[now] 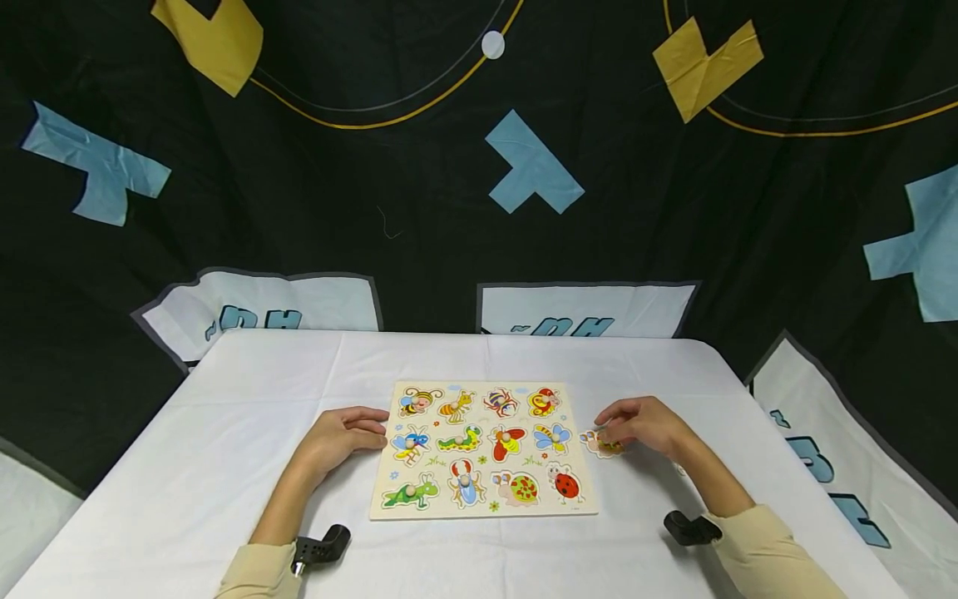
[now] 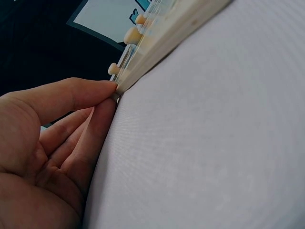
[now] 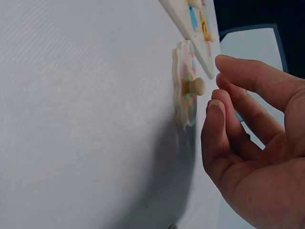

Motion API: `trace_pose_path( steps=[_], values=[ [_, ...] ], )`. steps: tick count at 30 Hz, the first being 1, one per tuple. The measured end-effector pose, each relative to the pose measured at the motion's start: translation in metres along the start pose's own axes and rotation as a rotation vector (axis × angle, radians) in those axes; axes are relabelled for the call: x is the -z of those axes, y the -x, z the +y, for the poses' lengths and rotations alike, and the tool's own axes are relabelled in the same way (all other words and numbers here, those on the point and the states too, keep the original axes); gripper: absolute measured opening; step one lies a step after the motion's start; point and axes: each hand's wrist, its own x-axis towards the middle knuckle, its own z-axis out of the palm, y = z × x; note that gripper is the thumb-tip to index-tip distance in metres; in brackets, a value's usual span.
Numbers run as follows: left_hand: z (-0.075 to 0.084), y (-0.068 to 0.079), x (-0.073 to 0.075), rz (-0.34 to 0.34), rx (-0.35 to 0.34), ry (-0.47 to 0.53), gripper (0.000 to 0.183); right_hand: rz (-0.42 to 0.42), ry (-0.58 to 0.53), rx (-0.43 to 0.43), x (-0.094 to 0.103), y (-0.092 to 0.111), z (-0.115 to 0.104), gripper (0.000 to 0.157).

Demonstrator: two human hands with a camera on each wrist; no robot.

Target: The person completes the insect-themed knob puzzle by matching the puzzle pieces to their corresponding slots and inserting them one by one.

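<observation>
A wooden insect peg puzzle board lies flat on the white table. My left hand is at its left edge, and in the left wrist view thumb and fingertip meet on the board's edge. Right of the board lies a loose snail puzzle piece with a wooden knob, its lower side on the cloth. Just above it hovers my right hand. In the right wrist view its thumb and fingers stand apart around empty space, a little away from the knob.
Most pictures on the board carry knobs; the snail picture and the ladybug picture show none. Behind my right wrist a small pale thing peeks out, mostly hidden. A black curtain hangs beyond the table's far edge.
</observation>
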Motion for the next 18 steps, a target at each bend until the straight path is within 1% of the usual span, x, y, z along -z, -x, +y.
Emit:
trace_pose_path(
  steps=[10,18],
  values=[
    [0.000,0.001,0.000,-0.001,0.002,0.012,0.051,-0.033,-0.043,0.007,0.000,-0.001,0.011,0.031],
    [0.000,0.000,0.000,-0.001,-0.004,0.007,0.051,-0.026,-0.040,-0.022,-0.002,-0.001,0.016,0.030]
  ],
)
